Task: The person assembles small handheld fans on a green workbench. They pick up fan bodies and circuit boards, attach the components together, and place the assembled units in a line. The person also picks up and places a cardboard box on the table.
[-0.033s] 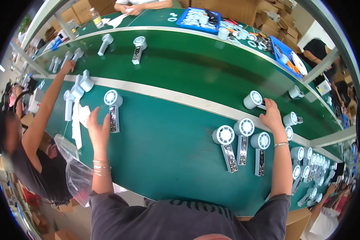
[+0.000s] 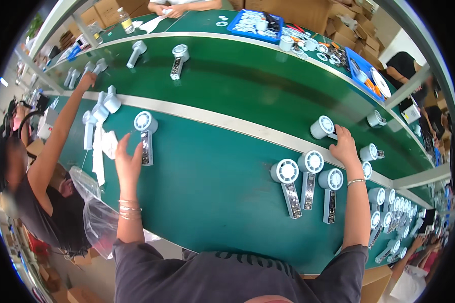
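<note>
On the left, a pale blue handheld fan (image 2: 145, 121) lies with its handle uncovered and a circuit board showing. My left hand (image 2: 129, 160) is just beside that handle, thumb and fingers spread, with nothing in it. At the right, my right hand (image 2: 345, 146) has its fingers around the handle of another fan (image 2: 322, 127), whose round head points left over the green belt; the fingers hide most of the handle. Three more open-handled fans, a left one (image 2: 285, 171), a middle one (image 2: 311, 161) and a right one (image 2: 330, 180), lie left of my right forearm.
A pale rail (image 2: 212, 118) separates the table (image 2: 212, 202) from the green belt (image 2: 258, 76), which carries several fans. At left, a co-worker's hand (image 2: 89, 80) reaches over the belt, near white cloths (image 2: 100, 156) and a plastic bag (image 2: 98, 222). Many fans (image 2: 389, 217) crowd the right.
The whole view has shifted slightly to the right in the picture. Both my hands keep nearly the same pose beside the same fans.
</note>
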Action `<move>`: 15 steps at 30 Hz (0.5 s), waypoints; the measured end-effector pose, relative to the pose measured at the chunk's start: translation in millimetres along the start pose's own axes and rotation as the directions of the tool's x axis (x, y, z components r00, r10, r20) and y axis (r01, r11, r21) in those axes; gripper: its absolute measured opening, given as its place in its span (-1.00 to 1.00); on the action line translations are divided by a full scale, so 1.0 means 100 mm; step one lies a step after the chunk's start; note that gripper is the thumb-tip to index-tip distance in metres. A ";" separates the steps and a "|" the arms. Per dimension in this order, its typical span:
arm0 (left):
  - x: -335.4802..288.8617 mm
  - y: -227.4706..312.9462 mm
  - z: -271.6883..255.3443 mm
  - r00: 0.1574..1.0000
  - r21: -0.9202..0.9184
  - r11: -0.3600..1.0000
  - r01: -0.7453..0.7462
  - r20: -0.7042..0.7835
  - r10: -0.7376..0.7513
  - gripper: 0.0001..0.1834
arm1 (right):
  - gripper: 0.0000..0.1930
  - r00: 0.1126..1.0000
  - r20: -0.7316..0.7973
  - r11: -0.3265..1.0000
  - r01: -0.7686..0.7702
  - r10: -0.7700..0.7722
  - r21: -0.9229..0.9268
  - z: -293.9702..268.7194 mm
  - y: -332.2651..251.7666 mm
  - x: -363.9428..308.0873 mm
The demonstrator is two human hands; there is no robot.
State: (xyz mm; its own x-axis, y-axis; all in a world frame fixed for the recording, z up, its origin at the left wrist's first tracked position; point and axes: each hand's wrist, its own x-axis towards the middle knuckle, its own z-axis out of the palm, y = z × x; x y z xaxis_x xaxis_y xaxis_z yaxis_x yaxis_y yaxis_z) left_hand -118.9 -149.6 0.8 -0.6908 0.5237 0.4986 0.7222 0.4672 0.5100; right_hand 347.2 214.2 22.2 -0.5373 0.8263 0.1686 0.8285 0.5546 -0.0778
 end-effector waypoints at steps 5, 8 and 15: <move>-0.04 -0.09 0.14 0.981 -0.106 0.986 0.126 0.160 -0.108 -0.61 | -0.53 0.996 0.091 0.996 0.006 0.003 -0.091 0.08 -0.03 0.20; 0.07 -0.05 0.23 0.949 -0.188 0.947 0.261 0.232 -0.215 -0.63 | -0.65 0.992 0.126 0.998 0.031 -0.025 -0.051 -0.04 -0.05 0.25; 0.20 -0.12 0.35 0.902 -0.416 0.825 0.383 0.362 -0.236 -0.75 | -0.75 0.980 -0.012 0.890 -0.174 0.198 0.422 -0.86 -0.89 -0.17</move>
State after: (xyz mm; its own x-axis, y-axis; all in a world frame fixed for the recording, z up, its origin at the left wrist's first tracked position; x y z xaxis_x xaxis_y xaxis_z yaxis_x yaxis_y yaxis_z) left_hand -140.1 -119.5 -20.2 -0.7813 0.6195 0.0755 0.3169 0.2897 0.9031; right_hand 295.6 142.6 110.8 -0.3608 0.9185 0.1620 0.7643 0.3907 -0.5130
